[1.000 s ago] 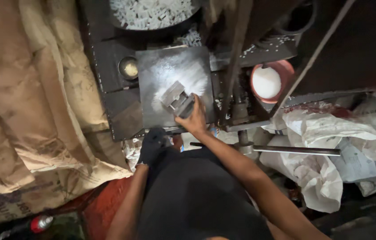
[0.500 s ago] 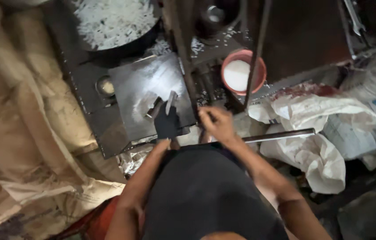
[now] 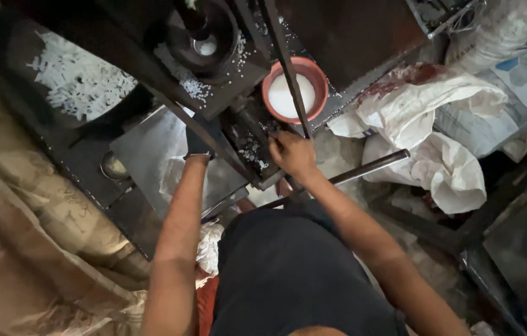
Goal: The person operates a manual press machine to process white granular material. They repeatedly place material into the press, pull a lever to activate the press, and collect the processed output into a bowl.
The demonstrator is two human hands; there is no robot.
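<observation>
The dark, greasy metal press (image 3: 248, 134) stands before the person, dusted with small white pellets (image 3: 192, 87) across its flat top.

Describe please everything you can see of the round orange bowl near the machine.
The orange bowl is round, looks like plastic, and stands upright on the dark machine top, just beyond the right hand. It holds something white, almost to the rim. A thin dark rod crosses in front of it. Neither hand touches it; small white bits lie scattered to its left.
</observation>
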